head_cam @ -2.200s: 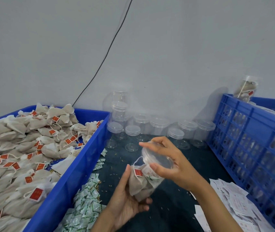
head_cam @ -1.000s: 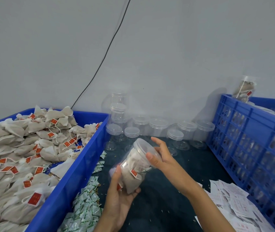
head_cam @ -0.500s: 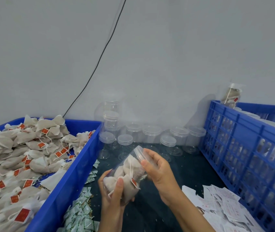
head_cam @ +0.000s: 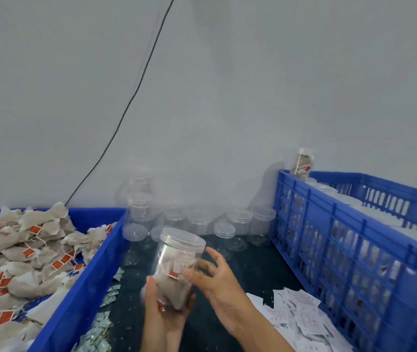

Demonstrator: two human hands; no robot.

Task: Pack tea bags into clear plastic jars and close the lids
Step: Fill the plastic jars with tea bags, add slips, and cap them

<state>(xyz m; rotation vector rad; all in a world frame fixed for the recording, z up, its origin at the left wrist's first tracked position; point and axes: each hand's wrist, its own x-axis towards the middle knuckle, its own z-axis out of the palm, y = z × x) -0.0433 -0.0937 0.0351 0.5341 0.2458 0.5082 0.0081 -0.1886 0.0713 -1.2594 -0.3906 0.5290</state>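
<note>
Filled jar (head_cam: 177, 270), between the two blue crates, now stands upright with lid (head_cam: 183, 239) seated. Left hand (head_cam: 163, 311) grips its base; right hand (head_cam: 217, 278) has released, fingers spread. Ready for crating.

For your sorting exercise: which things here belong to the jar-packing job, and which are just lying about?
Part of the job:
filled jar with lid, held in left hand
right hand
loose tea bags
empty jars

Lying about:
black cable
paper slips
small green sachets
</note>
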